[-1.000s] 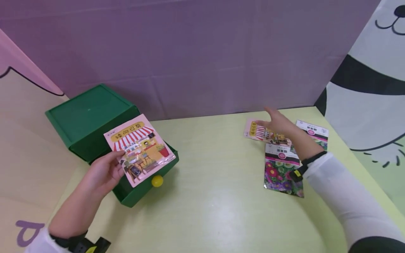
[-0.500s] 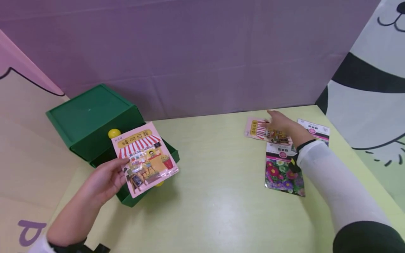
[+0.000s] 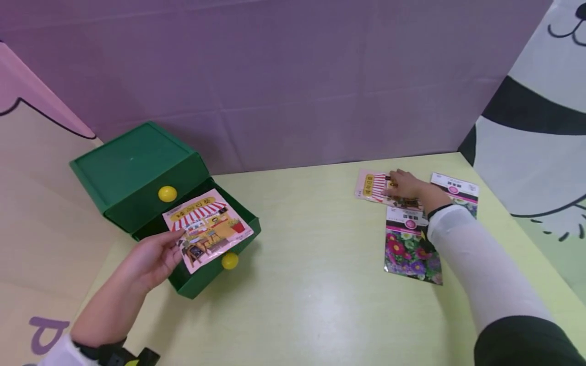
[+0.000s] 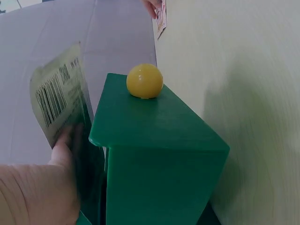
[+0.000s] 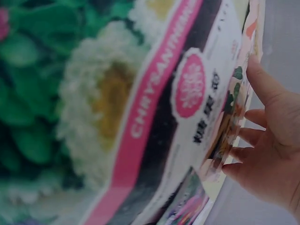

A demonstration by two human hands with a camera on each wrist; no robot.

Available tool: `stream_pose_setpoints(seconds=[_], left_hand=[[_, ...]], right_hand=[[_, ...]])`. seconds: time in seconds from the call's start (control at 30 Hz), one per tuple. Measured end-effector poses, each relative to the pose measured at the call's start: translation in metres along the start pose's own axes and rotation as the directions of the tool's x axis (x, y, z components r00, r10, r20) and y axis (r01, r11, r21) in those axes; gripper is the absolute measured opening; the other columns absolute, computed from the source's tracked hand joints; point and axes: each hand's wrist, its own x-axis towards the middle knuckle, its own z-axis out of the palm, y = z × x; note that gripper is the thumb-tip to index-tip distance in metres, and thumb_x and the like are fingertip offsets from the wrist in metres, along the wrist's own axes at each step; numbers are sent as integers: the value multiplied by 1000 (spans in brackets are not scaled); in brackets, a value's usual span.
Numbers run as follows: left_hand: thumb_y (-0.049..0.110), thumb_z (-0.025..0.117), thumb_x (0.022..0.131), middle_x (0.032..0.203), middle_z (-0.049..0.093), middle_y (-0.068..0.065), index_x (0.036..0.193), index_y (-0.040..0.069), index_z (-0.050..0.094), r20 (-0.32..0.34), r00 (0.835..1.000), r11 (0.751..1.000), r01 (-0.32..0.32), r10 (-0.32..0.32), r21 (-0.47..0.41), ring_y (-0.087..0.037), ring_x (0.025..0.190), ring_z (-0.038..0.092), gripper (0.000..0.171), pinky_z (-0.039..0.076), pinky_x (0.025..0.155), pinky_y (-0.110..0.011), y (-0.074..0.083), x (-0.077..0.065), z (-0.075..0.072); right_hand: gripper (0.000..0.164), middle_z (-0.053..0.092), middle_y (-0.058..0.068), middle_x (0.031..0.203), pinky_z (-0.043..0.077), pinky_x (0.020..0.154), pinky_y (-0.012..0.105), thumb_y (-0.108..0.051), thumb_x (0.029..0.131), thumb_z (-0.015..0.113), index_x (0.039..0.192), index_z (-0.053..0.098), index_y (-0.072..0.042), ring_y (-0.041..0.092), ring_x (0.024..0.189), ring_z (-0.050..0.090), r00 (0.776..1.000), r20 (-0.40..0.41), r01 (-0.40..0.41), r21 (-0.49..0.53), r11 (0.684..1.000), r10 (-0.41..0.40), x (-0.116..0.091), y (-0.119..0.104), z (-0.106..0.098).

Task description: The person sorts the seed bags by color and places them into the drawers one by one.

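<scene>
My left hand (image 3: 155, 257) pinches the edge of a pink seed packet (image 3: 208, 231) with a striped awning and shop picture. It holds the packet over the pulled-out lower drawer (image 3: 252, 227) of a small green drawer box (image 3: 137, 165). The left wrist view shows the packet's barcode back (image 4: 54, 98) beside the drawer front. On the right, my right hand (image 3: 409, 185) reaches down onto a second pink packet (image 3: 368, 187), fingertips touching it, fingers spread rather than curled round it. Two flower seed packets lie near it, one in front (image 3: 412, 249) and one behind the wrist (image 3: 455, 189).
Yellow ball knobs sit on the upper drawer (image 3: 167, 193) and on the lower drawer front (image 3: 230, 261). A pale yellow-green table (image 3: 311, 284) carries everything. A purple cloth wall (image 3: 293, 91) stands along its back edge, with printed panels at both sides.
My left hand's packet has swung over the drawer and dropped lower, uncovering the yellow knobs. My right hand has come down onto the pink packet on the table.
</scene>
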Motion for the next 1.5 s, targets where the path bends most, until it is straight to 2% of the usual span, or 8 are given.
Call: stream_pose_setpoints(seconds=[0.27,0.47,0.8,1.03,1.2,1.3,1.4,1.5], left_hand=[[17,38,104,89,74,-8,149,25,23,-91,995,978,21,-41,-210,-17,87,72,48,54,92,-27,5,10,-6],[18,33,105,83,72,-10,156,29,2,-136,988,964,29,-67,-264,-18,83,72,60,54,92,-28,12,15,-12],[23,35,105,88,71,-9,134,20,37,-130,988,975,51,-81,-217,-17,87,70,30,55,92,-30,16,19,-22],[30,38,104,98,66,0,147,22,24,-82,996,998,19,-25,-68,-12,93,64,46,54,94,-29,13,21,-21],[36,31,105,141,39,-4,155,19,-10,-114,993,998,-5,12,62,-13,129,41,67,30,117,-31,11,20,-12],[37,28,105,164,-1,-5,151,19,-23,-186,982,997,-9,22,74,-17,150,8,72,9,122,-32,11,18,-4],[37,31,104,156,-31,2,144,19,-36,-247,969,999,-11,22,46,-17,147,-20,80,-5,121,-32,11,15,1],[36,33,104,150,-41,3,139,20,-42,-272,962,1000,-15,21,25,-16,141,-31,84,-12,119,-31,13,12,6]], right_hand=[[81,4,42,150,9,116,64,-31,98,55,146,12,17,58,139,5,1000,-9,-5,-10,1000,5,2,1,7],[80,4,41,151,8,116,64,-31,98,55,147,12,16,57,139,4,1000,-15,-15,-4,1000,15,3,-2,7],[82,5,41,151,9,116,64,-35,97,56,147,14,15,56,140,5,1000,-9,-25,-3,1000,25,4,-2,8],[80,4,40,152,8,117,63,-34,98,55,148,14,14,55,141,4,999,-7,-43,-6,999,43,8,-1,10],[80,4,40,152,8,116,63,-33,98,56,147,14,14,55,141,5,999,-5,-40,-8,999,40,7,-1,9],[80,4,41,151,8,116,63,-32,98,55,147,14,15,55,140,5,999,-5,-36,-11,999,36,7,-1,8],[79,4,41,151,8,116,63,-32,98,55,147,14,15,55,140,5,999,-6,-32,-11,999,32,7,0,8],[79,5,41,151,9,116,63,-31,98,56,146,15,16,56,140,6,1000,-12,-27,-12,1000,26,7,-1,8]])
